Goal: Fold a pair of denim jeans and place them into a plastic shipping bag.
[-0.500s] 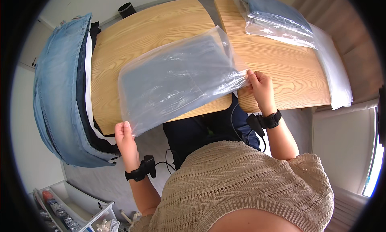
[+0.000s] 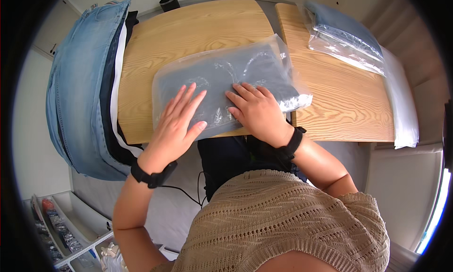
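A clear plastic bag with a folded grey-blue garment inside lies across the wooden table, close to its front edge. My left hand is over the bag's near left part, fingers stretched out and thumb apart; whether it presses on the plastic I cannot tell. Flat on the middle of the bag rests my right hand, its fingers spread. Neither hand grips anything. The bag's right end is crumpled and shiny beyond my right hand.
Light blue jeans hang over the table's left side with black and white garments under them. At the far right, bagged denim lies by a stack of clear bags. A gap splits the two tabletops. A grey storage bin stands lower left.
Both hands have let go of the bag's near corners and moved inward over it, fingers now spread. The bag has gone from being held by its corners to lying on the table.
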A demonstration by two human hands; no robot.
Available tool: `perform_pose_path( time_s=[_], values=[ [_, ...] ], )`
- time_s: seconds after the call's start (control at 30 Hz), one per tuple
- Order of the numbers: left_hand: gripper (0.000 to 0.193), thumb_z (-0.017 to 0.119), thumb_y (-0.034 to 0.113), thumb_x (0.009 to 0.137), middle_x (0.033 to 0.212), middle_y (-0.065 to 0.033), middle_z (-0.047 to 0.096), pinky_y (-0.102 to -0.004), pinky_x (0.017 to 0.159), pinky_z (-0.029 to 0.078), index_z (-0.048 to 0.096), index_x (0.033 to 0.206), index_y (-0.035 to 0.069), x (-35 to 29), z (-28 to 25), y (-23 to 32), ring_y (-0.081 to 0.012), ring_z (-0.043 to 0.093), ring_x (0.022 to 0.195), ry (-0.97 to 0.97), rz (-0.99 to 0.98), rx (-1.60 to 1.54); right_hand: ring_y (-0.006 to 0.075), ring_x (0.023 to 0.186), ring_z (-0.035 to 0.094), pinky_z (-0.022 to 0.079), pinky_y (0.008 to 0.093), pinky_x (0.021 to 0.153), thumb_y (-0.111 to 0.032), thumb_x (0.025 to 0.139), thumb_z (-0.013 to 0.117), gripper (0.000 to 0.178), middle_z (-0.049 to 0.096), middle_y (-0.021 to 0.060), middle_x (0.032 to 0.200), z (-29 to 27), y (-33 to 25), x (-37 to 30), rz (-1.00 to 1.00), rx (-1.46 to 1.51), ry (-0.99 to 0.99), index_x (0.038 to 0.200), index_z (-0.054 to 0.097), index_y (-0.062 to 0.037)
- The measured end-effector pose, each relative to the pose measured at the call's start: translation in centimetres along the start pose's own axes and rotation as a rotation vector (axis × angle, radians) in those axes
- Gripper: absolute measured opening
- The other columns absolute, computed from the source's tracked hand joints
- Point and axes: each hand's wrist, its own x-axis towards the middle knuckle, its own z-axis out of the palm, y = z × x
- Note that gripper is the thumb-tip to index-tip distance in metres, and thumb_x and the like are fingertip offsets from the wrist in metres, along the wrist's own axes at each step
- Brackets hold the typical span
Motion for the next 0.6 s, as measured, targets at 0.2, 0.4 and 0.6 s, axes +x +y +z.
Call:
perform_pose_path(
  time_s=[0.2,0.4,0.6],
  values=[
    [0.068,0.052,0.046,0.086,0.149,-0.0128,0.019,-0.0547,0.106,0.016,0.027,0.142,0.015,1.1,1.4,-3.7,-0.0344,0.016,0.137,-0.315,0.044,0.529,0.0276,0.129,0.036,0.025,0.0530,0.104,-0.052,0.090,0.038,0.052,0.043,0.0065,0.137,0.7,1.6,1.2,0.002,-0.104,-0.155,0.132,0.046,-0.0234],
    [0.066,0.054,0.053,0.082,0.143,-0.0138,0.032,-0.0579,0.101,0.025,0.038,0.137,0.019,1.6,2.3,-4.6,-0.0363,0.030,0.131,-0.242,0.088,0.492,0.0279,0.129,0.035,0.027,0.0533,0.103,-0.053,0.090,0.038,0.053,0.041,0.0065,0.138,1.2,2.0,1.3,0.030,-0.081,-0.229,0.134,0.044,-0.0231],
    [0.068,0.057,0.047,0.081,0.145,-0.0134,0.027,-0.0584,0.101,0.024,0.037,0.137,0.015,2.0,2.2,-4.8,-0.0377,0.027,0.132,-0.288,0.084,0.436,0.0299,0.128,0.036,0.029,0.0529,0.102,-0.050,0.089,0.043,0.052,0.041,0.0081,0.138,0.9,2.2,1.8,0.037,-0.035,-0.263,0.134,0.043,-0.0224]
  ],
)
